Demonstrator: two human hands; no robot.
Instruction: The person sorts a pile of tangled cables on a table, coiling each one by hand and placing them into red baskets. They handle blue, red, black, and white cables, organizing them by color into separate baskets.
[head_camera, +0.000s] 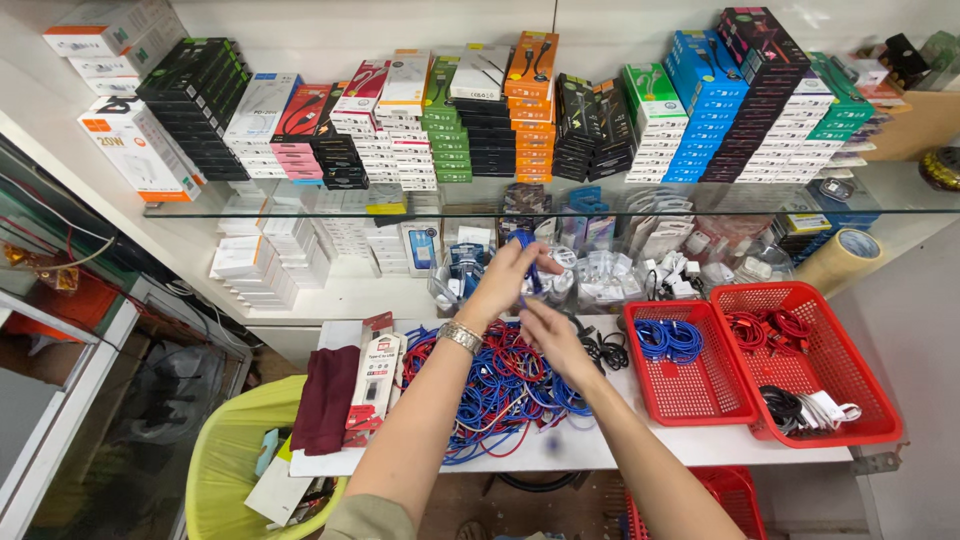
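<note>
Head view, centre of frame: left hand (507, 277), metal bracelet at the wrist, fingers pinched together on a blue cable (527, 262) held above the table; right hand (548, 332) just below it, fingers closed on the same cable's lower run. Beneath both: tangled heap of red and blue cables (495, 385) on a white table (600, 450). Right of centre: two red baskets (700, 400), coiled cables inside. Lower left: yellow bin (225, 470). Upper frame: glass shelf (300, 208) of stacked boxes
</note>
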